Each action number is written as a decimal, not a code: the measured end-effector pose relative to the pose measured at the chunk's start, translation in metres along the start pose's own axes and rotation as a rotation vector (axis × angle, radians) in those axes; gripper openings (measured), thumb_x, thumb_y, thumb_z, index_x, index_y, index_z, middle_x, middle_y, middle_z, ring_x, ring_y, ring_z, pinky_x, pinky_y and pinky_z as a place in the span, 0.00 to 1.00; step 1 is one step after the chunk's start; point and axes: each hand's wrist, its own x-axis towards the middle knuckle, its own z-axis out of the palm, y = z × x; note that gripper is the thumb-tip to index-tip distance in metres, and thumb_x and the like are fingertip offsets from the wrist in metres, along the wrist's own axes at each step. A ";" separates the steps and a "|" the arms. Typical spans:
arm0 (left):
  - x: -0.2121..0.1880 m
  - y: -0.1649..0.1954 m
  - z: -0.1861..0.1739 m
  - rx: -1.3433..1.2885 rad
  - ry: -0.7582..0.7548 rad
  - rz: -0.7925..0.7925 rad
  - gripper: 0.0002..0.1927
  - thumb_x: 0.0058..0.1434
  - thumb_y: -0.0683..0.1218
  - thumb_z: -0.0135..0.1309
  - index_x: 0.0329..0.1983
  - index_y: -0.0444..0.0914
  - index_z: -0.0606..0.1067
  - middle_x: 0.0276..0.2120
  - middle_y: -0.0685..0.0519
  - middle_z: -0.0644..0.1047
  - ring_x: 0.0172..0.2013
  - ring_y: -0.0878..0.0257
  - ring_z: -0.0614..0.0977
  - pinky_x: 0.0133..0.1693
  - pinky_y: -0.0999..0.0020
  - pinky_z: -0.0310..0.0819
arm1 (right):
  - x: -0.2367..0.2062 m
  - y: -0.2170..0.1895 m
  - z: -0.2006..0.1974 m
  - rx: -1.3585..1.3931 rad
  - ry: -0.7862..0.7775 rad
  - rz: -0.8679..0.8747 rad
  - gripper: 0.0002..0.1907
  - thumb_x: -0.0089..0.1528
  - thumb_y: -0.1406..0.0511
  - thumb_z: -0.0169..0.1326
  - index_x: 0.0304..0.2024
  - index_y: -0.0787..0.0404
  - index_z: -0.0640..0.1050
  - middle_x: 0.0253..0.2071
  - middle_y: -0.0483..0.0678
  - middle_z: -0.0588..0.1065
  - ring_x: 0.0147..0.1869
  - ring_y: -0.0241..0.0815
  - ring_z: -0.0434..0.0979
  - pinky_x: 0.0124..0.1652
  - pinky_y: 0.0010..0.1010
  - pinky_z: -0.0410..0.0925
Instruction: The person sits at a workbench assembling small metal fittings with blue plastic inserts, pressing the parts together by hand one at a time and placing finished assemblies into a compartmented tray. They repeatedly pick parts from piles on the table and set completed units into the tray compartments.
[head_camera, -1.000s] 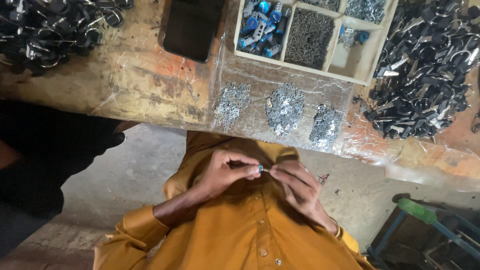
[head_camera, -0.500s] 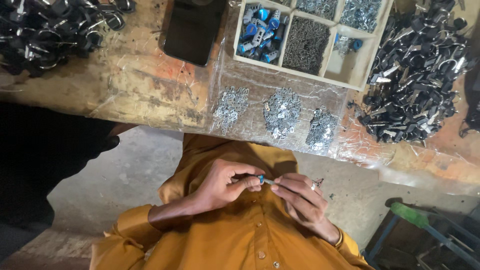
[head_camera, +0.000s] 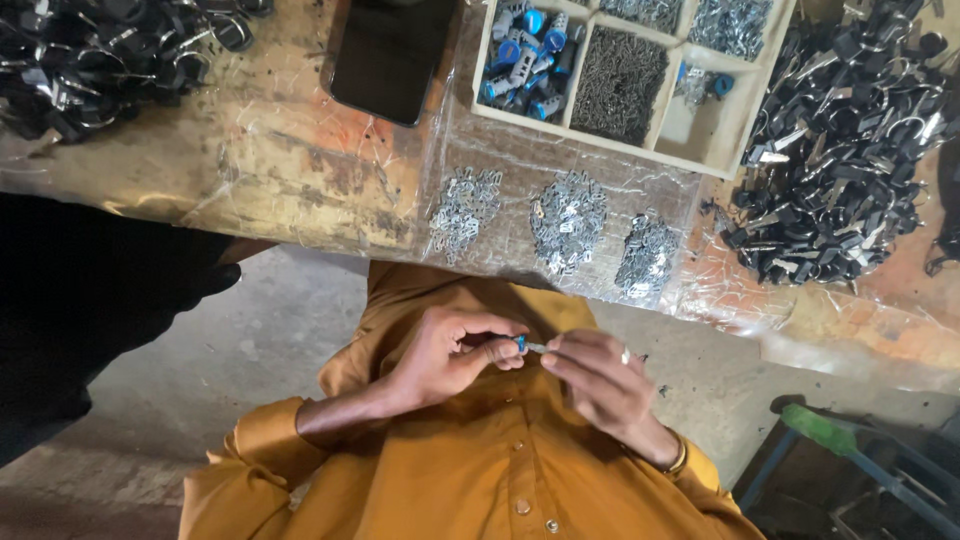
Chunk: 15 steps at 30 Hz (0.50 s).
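Blue-capped small part (head_camera: 524, 344) pinched between left hand (head_camera: 450, 352) and right hand (head_camera: 598, 378) fingertips, long axis crosswise, below the workbench (head_camera: 300, 170) near edge.

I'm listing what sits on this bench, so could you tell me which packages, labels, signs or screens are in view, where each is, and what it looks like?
Phone: flat on the bench at top centre, left of the wooden tray; dark rectangle, screen blank.
Compartment tray: pale wood, top right of centre, holding blue-and-silver parts and small metal pieces.
Clear plastic sheet: crinkled, covering the benchtop.
No labels or signs visible.
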 end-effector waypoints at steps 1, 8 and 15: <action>0.000 -0.001 -0.001 -0.019 -0.010 0.007 0.11 0.67 0.39 0.58 0.50 0.28 0.80 0.38 0.48 0.85 0.38 0.63 0.88 0.40 0.71 0.85 | 0.001 0.005 0.004 0.151 0.045 0.093 0.11 0.57 0.79 0.57 0.41 0.66 0.83 0.43 0.52 0.80 0.46 0.47 0.84 0.45 0.32 0.77; 0.007 0.004 -0.003 -0.090 0.109 0.039 0.13 0.68 0.38 0.55 0.54 0.29 0.78 0.41 0.48 0.83 0.41 0.64 0.88 0.43 0.72 0.85 | 0.006 0.006 -0.001 0.186 0.137 0.224 0.09 0.60 0.79 0.55 0.41 0.69 0.80 0.44 0.56 0.78 0.46 0.44 0.81 0.44 0.27 0.75; 0.016 0.020 -0.007 0.550 0.395 0.443 0.14 0.65 0.39 0.61 0.54 0.41 0.80 0.46 0.47 0.77 0.35 0.64 0.85 0.34 0.73 0.82 | 0.017 0.001 0.012 0.190 0.265 0.555 0.08 0.64 0.79 0.57 0.46 0.71 0.77 0.51 0.56 0.75 0.47 0.41 0.83 0.44 0.24 0.76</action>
